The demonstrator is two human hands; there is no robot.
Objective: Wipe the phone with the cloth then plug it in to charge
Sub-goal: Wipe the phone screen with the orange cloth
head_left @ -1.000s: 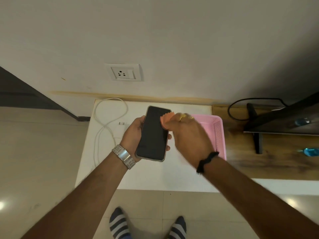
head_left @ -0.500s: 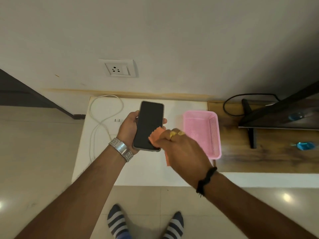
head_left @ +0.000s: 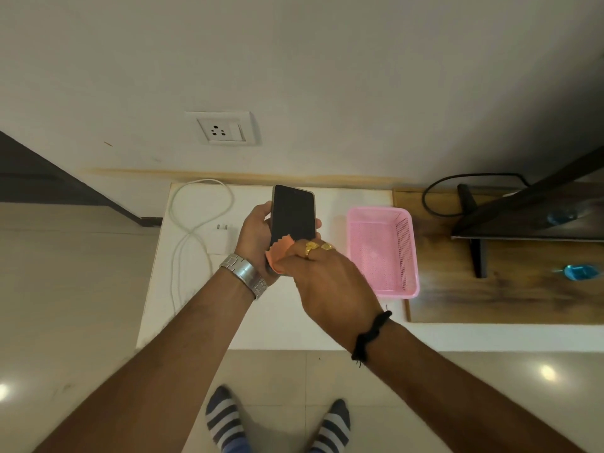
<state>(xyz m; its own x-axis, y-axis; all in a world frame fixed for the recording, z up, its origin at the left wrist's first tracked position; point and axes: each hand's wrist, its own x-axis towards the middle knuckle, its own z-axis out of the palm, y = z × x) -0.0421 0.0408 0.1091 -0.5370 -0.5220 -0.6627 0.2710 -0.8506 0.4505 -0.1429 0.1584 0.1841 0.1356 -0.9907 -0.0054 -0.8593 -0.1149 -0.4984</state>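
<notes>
My left hand [head_left: 253,238] grips a black phone [head_left: 292,215] by its edges, screen facing up, above the white table [head_left: 183,322]. My right hand [head_left: 330,282] presses a small orange cloth [head_left: 279,253] against the lower end of the screen and hides the phone's bottom edge. A white charger plug [head_left: 218,238] lies on the table left of my left hand, its white cable [head_left: 192,230] looped toward the wall. A white wall socket [head_left: 224,128] sits above the table.
A pink plastic basket [head_left: 382,253] stands on the table to the right of my hands. Further right is a wooden surface [head_left: 523,299] with a dark screen on a stand [head_left: 477,256] and a black cable. My striped socks show on the tiled floor.
My right hand has dragged the orange cloth from the top of the screen down to its lower end. The left hand has kept its hold on the phone.
</notes>
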